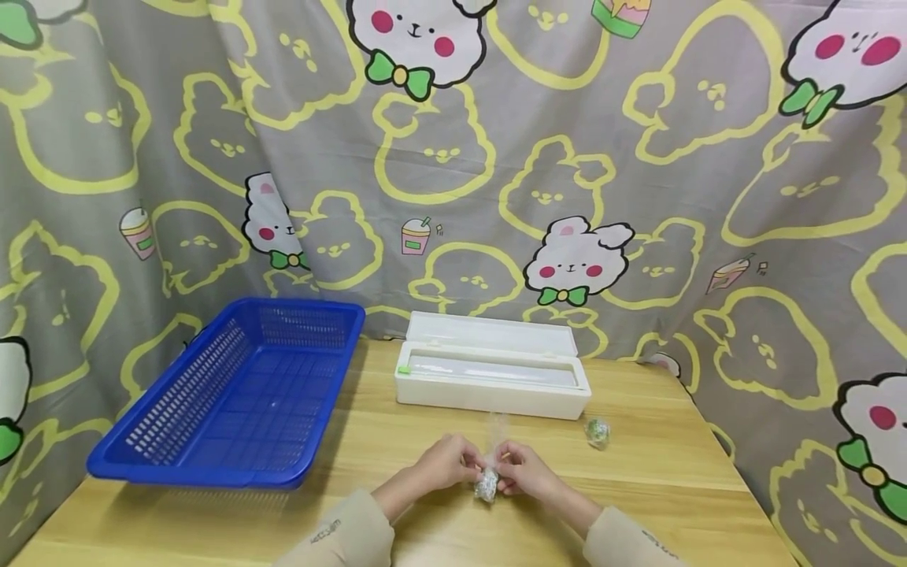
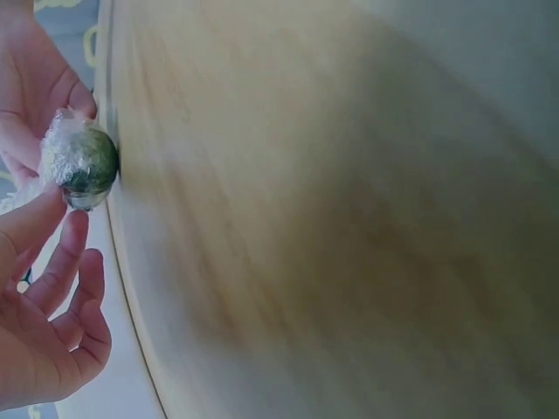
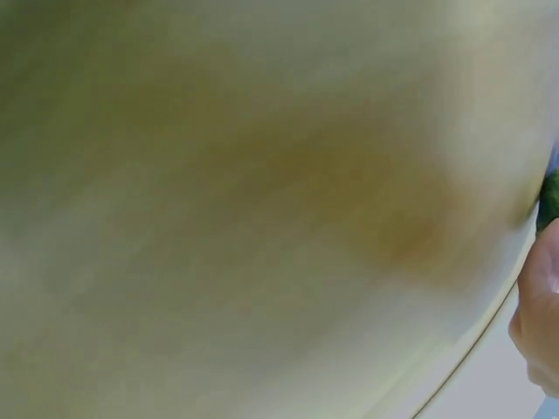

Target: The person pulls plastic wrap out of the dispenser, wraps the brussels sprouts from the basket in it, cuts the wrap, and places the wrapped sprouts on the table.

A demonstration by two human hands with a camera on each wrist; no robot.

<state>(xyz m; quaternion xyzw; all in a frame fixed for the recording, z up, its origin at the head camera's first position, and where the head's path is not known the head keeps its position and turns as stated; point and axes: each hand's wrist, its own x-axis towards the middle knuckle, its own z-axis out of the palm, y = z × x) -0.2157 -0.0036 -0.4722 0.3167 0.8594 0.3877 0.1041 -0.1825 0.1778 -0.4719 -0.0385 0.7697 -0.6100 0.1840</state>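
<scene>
A small round green thing in clear cling film [image 1: 486, 487] is between both hands, low over the front middle of the table. My left hand [image 1: 444, 462] pinches the gathered film from the left with thumb and forefinger. From the other side, my right hand [image 1: 527, 471] pinches the film too. In the left wrist view, the green side of the wrapped ball [image 2: 94, 164] shows through the crinkled wrap, while the left hand's other fingers [image 2: 65, 279] are loosely bent. A loose strip of film [image 1: 499, 425] stretches from the fingers toward the box behind.
Behind the hands, a long white cling film box [image 1: 489, 400] has its lid [image 1: 492, 335] raised. Another film-wrapped green ball [image 1: 597, 432] lies right of it. A blue plastic basket [image 1: 205, 476] occupies the table's left side. A patterned curtain [image 1: 453, 197] hangs behind the table.
</scene>
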